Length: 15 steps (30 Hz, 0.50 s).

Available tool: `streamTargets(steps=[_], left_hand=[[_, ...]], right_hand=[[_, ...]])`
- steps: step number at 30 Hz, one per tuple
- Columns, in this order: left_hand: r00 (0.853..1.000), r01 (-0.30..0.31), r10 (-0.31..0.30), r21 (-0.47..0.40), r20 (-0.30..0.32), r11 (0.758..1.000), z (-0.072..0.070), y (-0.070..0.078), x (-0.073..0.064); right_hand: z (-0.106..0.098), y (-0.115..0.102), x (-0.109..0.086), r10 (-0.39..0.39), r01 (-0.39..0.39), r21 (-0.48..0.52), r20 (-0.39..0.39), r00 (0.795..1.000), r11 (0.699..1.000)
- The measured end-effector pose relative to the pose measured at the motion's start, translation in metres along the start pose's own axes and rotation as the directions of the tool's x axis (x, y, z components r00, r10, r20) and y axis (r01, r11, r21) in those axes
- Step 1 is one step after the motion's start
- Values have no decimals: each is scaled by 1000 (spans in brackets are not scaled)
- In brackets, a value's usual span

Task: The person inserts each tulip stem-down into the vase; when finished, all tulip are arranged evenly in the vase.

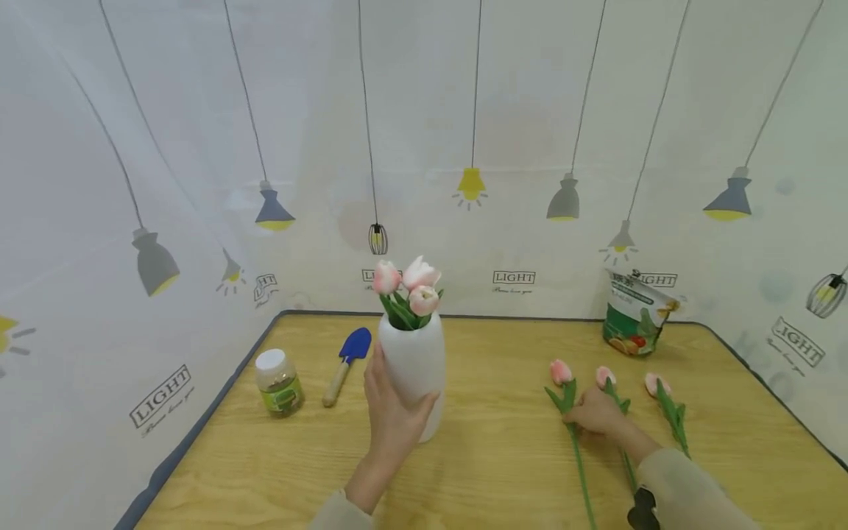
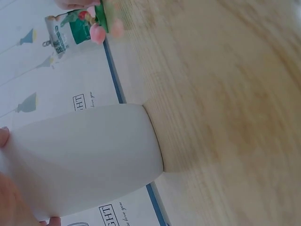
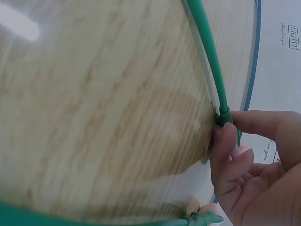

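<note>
A white vase [image 1: 416, 353] stands on the wooden table with three pink-and-white tulips [image 1: 422, 274] in its mouth. My left hand [image 1: 395, 412] grips the side of the vase, thumb across the front. In the left wrist view the base of the vase [image 2: 94, 160] meets the tabletop. To the right, my right hand [image 1: 598, 412] pinches a pink tulip [image 1: 561, 372] by the stem just below its leaves. The right wrist view shows thumb and finger closed round that green stem [image 3: 211, 56]. Two more tulips lie beside it, one [image 1: 606, 377] partly behind the hand, another [image 1: 674, 416] further right.
At the left stand a white-lidded jar [image 1: 280, 386] and a blue trowel [image 1: 351, 350] with a wooden handle, lying flat. A green-and-white pouch [image 1: 637, 315] with a clip stands at the back right. A lamp-patterned cloth wall [image 1: 424, 147] surrounds the table [image 1: 503, 442].
</note>
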<state>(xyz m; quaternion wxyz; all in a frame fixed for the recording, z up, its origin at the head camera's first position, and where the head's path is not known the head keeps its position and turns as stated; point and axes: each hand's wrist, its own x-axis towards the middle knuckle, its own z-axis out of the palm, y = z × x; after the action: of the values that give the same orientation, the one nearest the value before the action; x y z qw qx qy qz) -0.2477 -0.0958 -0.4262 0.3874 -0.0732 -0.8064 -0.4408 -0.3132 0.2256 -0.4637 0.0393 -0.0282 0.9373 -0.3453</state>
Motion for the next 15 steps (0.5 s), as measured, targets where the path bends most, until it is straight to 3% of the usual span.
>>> streamTargets(steps=[3,8,11,15], left_hand=[[1000,-2,2,-2,1,1000,0,1,0],[1000,7,-7,1,1,1000,-1,0,0],[1000,10,-10,1,2,1000,-1,-1,0],[1000,-2,2,-3,-3,1000,1,-1,1]], right_hand=[[1,-3,-2,53,-54,78,20,998,995],[3,-6,-3,108,-110,117,22,994,987],[3,-6,-2,109,-113,174,34,993,978],[1,-10,0,40,-48,268,34,999,962]])
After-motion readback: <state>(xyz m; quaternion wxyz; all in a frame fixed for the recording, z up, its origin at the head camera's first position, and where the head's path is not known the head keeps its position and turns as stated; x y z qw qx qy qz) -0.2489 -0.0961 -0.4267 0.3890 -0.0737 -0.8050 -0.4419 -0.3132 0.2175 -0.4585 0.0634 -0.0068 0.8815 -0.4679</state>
